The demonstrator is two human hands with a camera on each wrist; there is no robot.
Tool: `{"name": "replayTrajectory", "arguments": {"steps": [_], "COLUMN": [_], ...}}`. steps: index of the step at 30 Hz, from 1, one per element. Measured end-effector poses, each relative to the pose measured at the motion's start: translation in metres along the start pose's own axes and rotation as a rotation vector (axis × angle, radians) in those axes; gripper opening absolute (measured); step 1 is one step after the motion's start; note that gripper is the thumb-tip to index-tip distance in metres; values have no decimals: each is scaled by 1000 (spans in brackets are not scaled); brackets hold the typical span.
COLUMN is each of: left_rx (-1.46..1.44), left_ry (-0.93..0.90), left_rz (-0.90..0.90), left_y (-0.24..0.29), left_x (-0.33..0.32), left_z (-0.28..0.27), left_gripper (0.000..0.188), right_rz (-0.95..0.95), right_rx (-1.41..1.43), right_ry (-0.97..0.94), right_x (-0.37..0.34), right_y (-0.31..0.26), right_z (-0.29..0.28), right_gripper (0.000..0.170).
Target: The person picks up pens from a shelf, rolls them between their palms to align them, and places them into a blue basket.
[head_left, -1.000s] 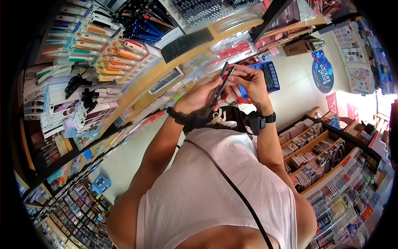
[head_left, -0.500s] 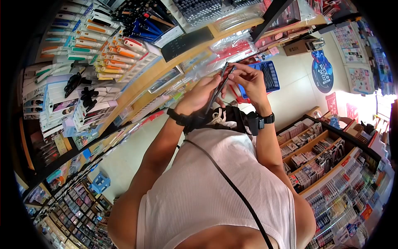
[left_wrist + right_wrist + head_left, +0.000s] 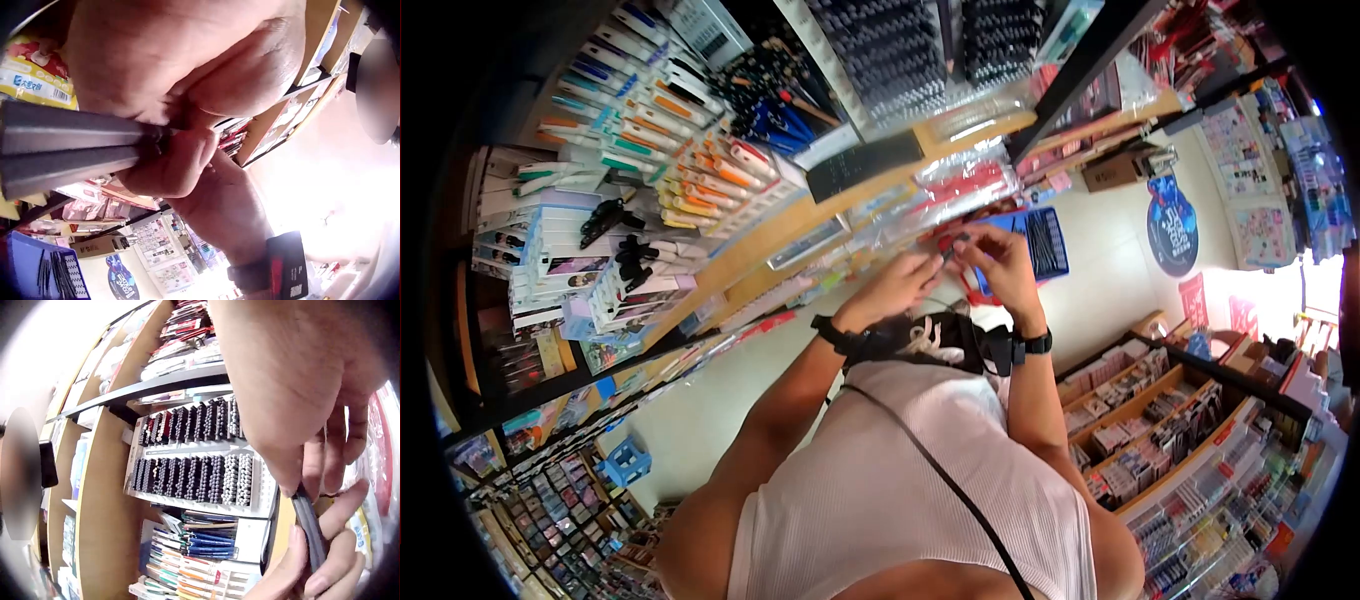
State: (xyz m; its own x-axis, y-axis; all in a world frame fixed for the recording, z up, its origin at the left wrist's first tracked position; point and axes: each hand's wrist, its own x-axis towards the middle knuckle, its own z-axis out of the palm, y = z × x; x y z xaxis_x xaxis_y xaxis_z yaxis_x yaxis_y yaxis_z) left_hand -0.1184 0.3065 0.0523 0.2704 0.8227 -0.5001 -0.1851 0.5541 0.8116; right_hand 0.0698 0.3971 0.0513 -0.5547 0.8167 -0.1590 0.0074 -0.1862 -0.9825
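Note:
Both hands meet in front of the waist around a slim, dark, ridged item (image 3: pixel 948 254). In the left wrist view this long dark item (image 3: pixel 75 149) juts out from the fingers. My left hand (image 3: pixel 896 288) grips it between thumb and fingers; in the right wrist view, left fingertips (image 3: pixel 331 575) curl round its lower part (image 3: pixel 312 534). The right hand (image 3: pixel 1006 268) pinches its other end, with thumb and fingertips close to the left ones. What the item is, I cannot tell; fingers cover part of it.
Shelves ahead carry colourful pens (image 3: pixel 710 180), a beaded display (image 3: pixel 200 478) and red plastic packets (image 3: pixel 970 180). A blue basket (image 3: pixel 1055 240) with dark sticks lies beyond the right hand. Lower right stands a wooden rack (image 3: pixel 1140 410); a blue stool (image 3: pixel 626 462) is on the floor at left.
The head view has shifted, so shelves and hands appear lower in it. The dark item, seen long and slanting between the hands before, now shows only as a short piece there. Both hands still hold it.

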Motion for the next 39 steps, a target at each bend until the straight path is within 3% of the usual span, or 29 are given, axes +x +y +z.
{"name": "replayTrajectory", "arguments": {"steps": [2,4,8,10,11,13,17,22,30,39], "left_rx": [43,100,229,255,219,177,107,48,46,41], "left_ry": [-88,-90,-81,-43,-66,-26,-40,-34,-5,-36], "left_rz": [84,84,134,130,113,62,16,-45,-105,-120], "left_y": [-2,-2,4,9,6,-3,1,-6,-2,3], "left_x": [1,2,-2,-5,-3,1,2,5,6,12], "left_z": [-2,-3,-2,-1,-5,-5,-2,-3,-5,5], "left_gripper": [39,40,39,37,36,36,34,38,41,37], "right_rz": [-32,-67,-188,-321,-341,-442,-569,-671,-718,-734], "right_rx": [-197,-180,79,364,367,491,362,259,359,211], "right_ry": [-40,-32,445,475,490,695,852,905,926,981], "right_x": [1,3,9,13,16,20,23,34,49,51], "right_y": [-5,-10,-19,-26,-28,-31,-52,-67,-66,-69], "right_z": [-7,-9,-34,-52,-59,-72,-70,-58,-46,-48], "right_gripper": [16,14,15,16,16,18,17,16,15,16]}}
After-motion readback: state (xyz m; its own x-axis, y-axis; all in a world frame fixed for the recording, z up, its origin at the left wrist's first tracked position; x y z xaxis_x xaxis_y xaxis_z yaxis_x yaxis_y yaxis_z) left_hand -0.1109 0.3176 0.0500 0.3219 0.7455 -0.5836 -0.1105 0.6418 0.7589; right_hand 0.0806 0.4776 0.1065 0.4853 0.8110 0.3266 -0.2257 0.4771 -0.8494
